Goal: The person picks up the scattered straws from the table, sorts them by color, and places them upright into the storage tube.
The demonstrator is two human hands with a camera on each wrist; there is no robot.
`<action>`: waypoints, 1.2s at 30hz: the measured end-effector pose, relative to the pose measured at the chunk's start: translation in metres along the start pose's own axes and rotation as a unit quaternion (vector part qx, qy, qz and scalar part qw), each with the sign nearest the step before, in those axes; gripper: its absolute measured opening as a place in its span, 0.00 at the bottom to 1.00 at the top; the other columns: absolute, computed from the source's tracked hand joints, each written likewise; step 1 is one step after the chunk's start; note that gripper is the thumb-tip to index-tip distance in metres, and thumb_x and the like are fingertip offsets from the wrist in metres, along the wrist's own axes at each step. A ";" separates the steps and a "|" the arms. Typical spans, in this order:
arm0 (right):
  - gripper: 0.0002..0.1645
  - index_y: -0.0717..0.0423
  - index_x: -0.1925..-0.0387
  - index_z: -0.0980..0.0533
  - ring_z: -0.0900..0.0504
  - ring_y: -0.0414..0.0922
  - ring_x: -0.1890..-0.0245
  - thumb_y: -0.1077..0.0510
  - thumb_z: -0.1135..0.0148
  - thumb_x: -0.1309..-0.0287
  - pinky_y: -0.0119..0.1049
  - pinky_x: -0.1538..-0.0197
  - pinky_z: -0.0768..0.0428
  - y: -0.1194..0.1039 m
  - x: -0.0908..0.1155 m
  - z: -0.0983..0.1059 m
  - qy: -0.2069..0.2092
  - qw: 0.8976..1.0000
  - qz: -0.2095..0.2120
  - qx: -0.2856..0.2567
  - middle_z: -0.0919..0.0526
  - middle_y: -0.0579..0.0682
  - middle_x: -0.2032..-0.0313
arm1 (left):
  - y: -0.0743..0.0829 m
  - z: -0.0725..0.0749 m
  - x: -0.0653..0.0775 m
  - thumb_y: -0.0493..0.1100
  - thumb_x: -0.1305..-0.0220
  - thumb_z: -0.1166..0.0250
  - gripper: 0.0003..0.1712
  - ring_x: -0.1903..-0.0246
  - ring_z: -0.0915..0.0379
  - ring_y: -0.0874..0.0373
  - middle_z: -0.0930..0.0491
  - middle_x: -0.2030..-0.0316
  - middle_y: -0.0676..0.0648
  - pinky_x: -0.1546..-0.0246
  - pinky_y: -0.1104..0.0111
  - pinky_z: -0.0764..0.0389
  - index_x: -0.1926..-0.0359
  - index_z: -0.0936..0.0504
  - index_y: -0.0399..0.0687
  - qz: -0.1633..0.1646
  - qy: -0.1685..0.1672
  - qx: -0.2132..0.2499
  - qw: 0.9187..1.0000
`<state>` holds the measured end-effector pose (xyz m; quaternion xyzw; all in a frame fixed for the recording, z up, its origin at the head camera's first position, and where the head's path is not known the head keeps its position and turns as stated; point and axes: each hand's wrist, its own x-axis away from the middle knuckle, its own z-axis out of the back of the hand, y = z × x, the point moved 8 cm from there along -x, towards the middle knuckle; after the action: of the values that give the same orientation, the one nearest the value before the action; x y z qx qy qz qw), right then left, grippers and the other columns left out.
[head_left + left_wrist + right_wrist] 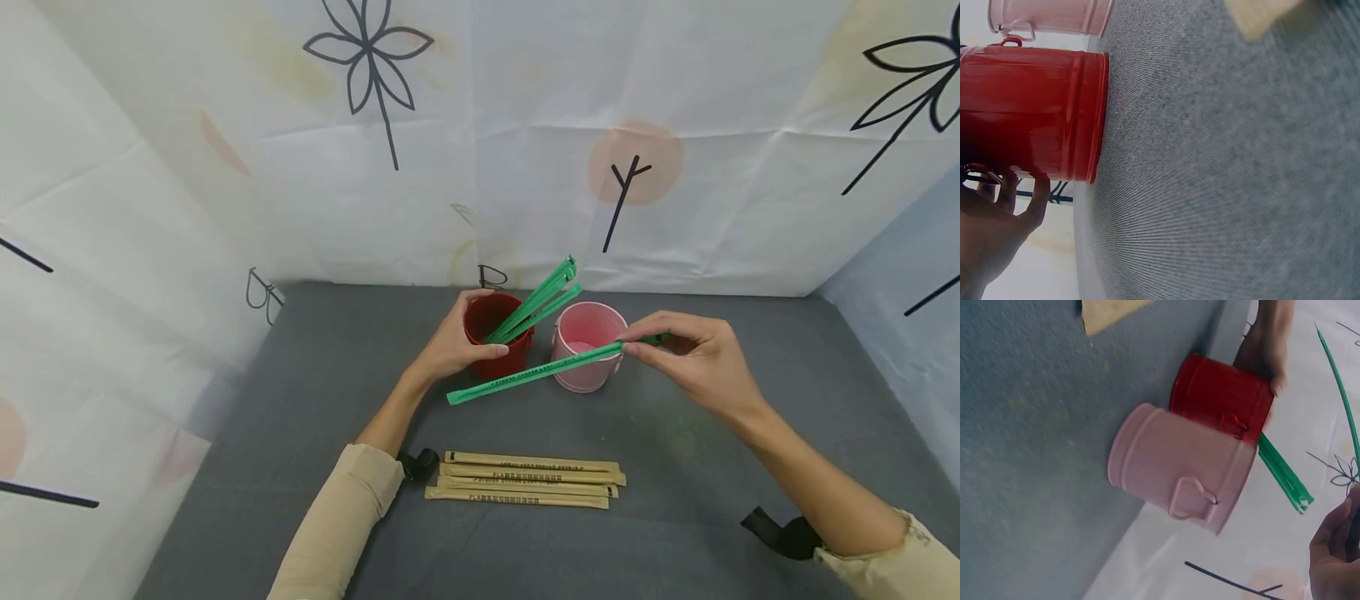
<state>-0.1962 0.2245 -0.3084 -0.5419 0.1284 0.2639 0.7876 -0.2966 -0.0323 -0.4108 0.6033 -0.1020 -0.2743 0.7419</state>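
Note:
My left hand (456,337) grips a small red bucket (501,367), the thumb across the near side of its rim. Several green paper-wrapped straws (536,302) lean out of the bucket toward the right. In the left wrist view, the fingertips (1038,194) press against the wall of the red bucket (1029,112). My right hand (693,354) pinches one green wrapped straw (540,375) near its right end. That straw slants across in front of a pink bucket (588,379), which stands right beside the red one. Part of the pinched end is hidden by the fingers.
Several tan wrapped straws (525,479) lie in a stack of rows on the grey tabletop (675,467), nearer to me than the buckets. A white patterned cloth (525,167) hangs behind the table and along both sides.

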 end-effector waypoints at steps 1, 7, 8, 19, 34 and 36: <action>0.16 0.63 0.62 0.15 0.20 0.41 0.70 0.80 0.32 0.52 0.25 0.69 0.23 0.001 -0.002 0.002 0.005 1.000 -0.007 0.011 0.15 0.51 0.65 | 0.000 0.000 0.000 0.32 0.46 0.28 0.49 0.39 0.35 0.37 0.34 0.36 0.33 0.42 0.41 0.28 0.28 0.46 0.35 0.000 0.000 -0.002 1.000; 0.08 0.56 0.63 0.14 0.29 0.39 0.79 0.69 0.29 0.45 0.30 0.76 0.32 0.010 -0.015 0.012 0.049 0.994 -0.068 0.075 0.15 0.46 0.68 | 0.002 0.002 0.000 0.31 0.48 0.27 0.49 0.38 0.35 0.36 0.34 0.36 0.32 0.41 0.43 0.28 0.29 0.45 0.33 -0.005 0.006 -0.015 1.000; 0.07 0.56 0.63 0.13 0.30 0.39 0.79 0.67 0.29 0.45 0.30 0.76 0.33 0.012 -0.017 0.014 0.058 0.992 -0.078 0.085 0.15 0.45 0.69 | 0.002 0.003 0.000 0.31 0.48 0.27 0.50 0.38 0.35 0.37 0.34 0.36 0.32 0.41 0.44 0.28 0.29 0.45 0.32 -0.005 0.007 -0.018 1.000; 0.08 0.52 0.61 0.13 0.23 0.39 0.77 0.56 0.28 0.42 0.30 0.75 0.33 0.032 -0.030 0.017 0.077 0.974 -0.138 0.163 0.14 0.48 0.70 | 0.002 0.001 0.000 0.33 0.46 0.28 0.50 0.38 0.34 0.43 0.34 0.35 0.36 0.43 0.48 0.25 0.28 0.46 0.35 0.018 -0.001 -0.025 1.000; 0.12 0.57 0.57 0.16 0.20 0.40 0.73 0.58 0.28 0.42 0.30 0.70 0.27 0.047 -0.049 -0.020 0.029 0.984 -0.162 0.066 0.15 0.53 0.67 | -0.002 0.002 -0.003 0.34 0.47 0.27 0.50 0.38 0.33 0.43 0.33 0.36 0.37 0.41 0.47 0.26 0.28 0.45 0.36 0.012 0.003 -0.021 1.000; 0.13 0.56 0.56 0.15 0.20 0.40 0.72 0.58 0.28 0.42 0.30 0.67 0.26 0.051 -0.051 -0.025 0.029 0.984 -0.169 0.055 0.16 0.54 0.68 | -0.014 0.003 -0.005 0.35 0.47 0.26 0.50 0.39 0.33 0.46 0.32 0.36 0.41 0.42 0.49 0.25 0.28 0.45 0.41 0.009 0.007 -0.023 1.000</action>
<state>-0.2643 0.2014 -0.3327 -0.5190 0.0724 0.1035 0.8454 -0.3057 -0.0338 -0.4221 0.5870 -0.0959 -0.2656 0.7587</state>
